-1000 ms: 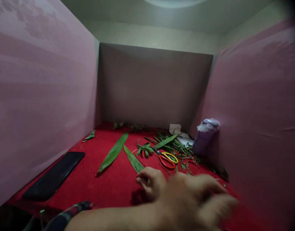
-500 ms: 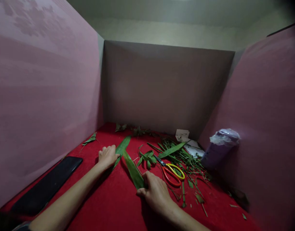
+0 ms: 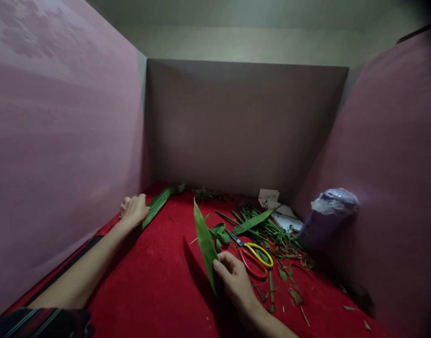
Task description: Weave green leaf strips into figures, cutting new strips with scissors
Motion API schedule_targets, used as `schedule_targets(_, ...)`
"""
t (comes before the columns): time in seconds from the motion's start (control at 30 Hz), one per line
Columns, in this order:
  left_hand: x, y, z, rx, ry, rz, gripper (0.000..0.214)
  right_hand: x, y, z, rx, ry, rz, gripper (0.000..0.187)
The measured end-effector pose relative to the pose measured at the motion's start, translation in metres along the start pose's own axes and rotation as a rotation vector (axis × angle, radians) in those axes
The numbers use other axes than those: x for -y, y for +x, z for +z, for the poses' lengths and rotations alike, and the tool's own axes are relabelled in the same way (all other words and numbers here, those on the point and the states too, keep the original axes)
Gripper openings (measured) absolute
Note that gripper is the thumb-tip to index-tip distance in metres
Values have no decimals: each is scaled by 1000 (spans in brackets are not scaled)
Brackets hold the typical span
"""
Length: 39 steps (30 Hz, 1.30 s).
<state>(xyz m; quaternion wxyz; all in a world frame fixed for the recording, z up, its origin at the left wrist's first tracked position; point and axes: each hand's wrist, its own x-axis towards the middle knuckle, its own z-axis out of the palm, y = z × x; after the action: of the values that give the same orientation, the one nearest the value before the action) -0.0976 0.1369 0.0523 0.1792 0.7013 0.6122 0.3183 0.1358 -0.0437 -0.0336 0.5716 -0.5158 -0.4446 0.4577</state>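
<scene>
Near the left wall, my left hand (image 3: 134, 210) is closed, fingers curled, on one end of a long green leaf (image 3: 159, 203). The leaf stretches away toward the back; its gripped end is hidden by the hand. My right hand (image 3: 236, 277) pinches a second broad leaf (image 3: 203, 237) between thumb and fingers near its lower end. That leaf stands raised above the red cloth (image 3: 159, 281), tip up, casting a shadow to its left. Just beyond the right hand lie scissors (image 3: 256, 256) with one yellow and one red handle.
Cut stems and leaves (image 3: 272, 234) are heaped at right, a loose leaf (image 3: 253, 221) on top. Behind them are white papers (image 3: 284, 217). A purple container (image 3: 323, 225) with clear plastic leans by the right wall. A dark flat object (image 3: 65, 265) lies partly under my left forearm.
My left hand has moved left and slightly back, carrying its leaf away from the other one. My right hand has shifted a little right and turned its leaf more upright.
</scene>
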Motion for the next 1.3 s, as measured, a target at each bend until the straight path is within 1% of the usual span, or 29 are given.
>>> schedule_targets(0.03, -10, -4, 2, -3, -61, 12, 31, 3, 0, 0, -1, 40, 9, 30)
schedule_targets(0.1, -35, -19, 15, 61, -200, 39, 28, 7, -1, 1, -11, 108, 22, 33)
schedule_targets(0.13, -48, -31, 25, 118, -282, 58, 25, 8, -2, 0, -20, 135, 27, 34)
schedule_targets(0.2, -75, -59, 48, 286, -467, 100, 24, 9, -3, 0, -38, 177, 31, 33)
schedule_targets(0.27, -95, -90, 71, 454, -641, 107, 30, 9, -3, -1, -52, 209, 26, 33)
schedule_targets(0.3, -101, -103, 80, 497, -720, 93, 33, 9, -2, -2, -54, 222, 21, 33)
schedule_targets(0.33, -104, -112, 88, 508, -795, 68, 34, 9, -2, -3, -55, 230, 16, 33)
schedule_targets(0.37, -105, -119, 93, 495, -866, 40, 33, 9, -2, -4, -54, 236, 11, 33)
schedule_targets(0.43, -102, -123, 100, 452, -983, -27, 29, 8, -2, -6, -51, 237, 4, 33)
schedule_targets(0.5, -96, -120, 102, 423, -1068, -96, 27, 8, -3, -8, -37, 230, 5, 33)
schedule_targets(0.57, -90, -117, 101, 424, -1132, -155, 27, 7, -5, -10, -14, 218, 15, 33)
schedule_targets(0.7, -86, -123, 103, 470, -1246, -239, 28, 6, -6, -13, -18, 164, 5, 30)
schedule_targets(0.83, -85, -133, 109, 607, -1341, -329, 27, 6, -3, -17, -49, 142, 11, 29)
schedule_targets(0.9, -83, -134, 111, 616, -1352, -345, 25, 6, -3, -18, -51, 135, 20, 30)
schedule_targets(1.03, -81, -131, 108, 549, -1346, -323, 28, 6, -5, -17, -62, 114, 19, 27)
schedule_targets(1.07, -81, -131, 107, 550, -1336, -324, 29, 6, -6, -16, -67, 110, 14, 26)
schedule_targets(1.2, -82, -134, 107, 622, -1228, -346, 25, 7, -8, -14, -74, 106, -3, 24)
schedule_targets(1.3, -80, -134, 109, 570, -1194, -305, 23, 7, -9, -14, -75, 72, 9, 25)
